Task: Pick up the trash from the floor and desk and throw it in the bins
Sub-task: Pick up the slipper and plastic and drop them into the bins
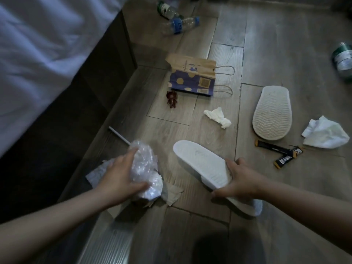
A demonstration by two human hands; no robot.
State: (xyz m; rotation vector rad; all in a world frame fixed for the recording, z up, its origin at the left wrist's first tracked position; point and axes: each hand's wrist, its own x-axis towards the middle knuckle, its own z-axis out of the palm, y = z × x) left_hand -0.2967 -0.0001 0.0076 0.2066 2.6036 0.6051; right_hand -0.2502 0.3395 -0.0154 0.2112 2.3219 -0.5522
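Both hands are busy low over the wooden floor (266, 44). The left hand (122, 178) is clamped round a crumpled wad of clear plastic wrap (146, 164), fingers curled over it, probably to bunch it small enough to carry in one fist. The right hand (242, 181) grips the near end of a white slipper (200, 161), likely to shift it aside, since it is no trash. Beneath the wad lie a white paper napkin (97, 174) and a brown napkin (173, 193), close to the bed base (95, 82). Further out lie a crumpled tissue (218, 117), a larger tissue (325, 133) toward the floor's right edge, black-and-yellow sachets (280, 151), a flattened paper bag (192, 75) and plastic bottles (179, 25) near the far edge. No bin is in view.
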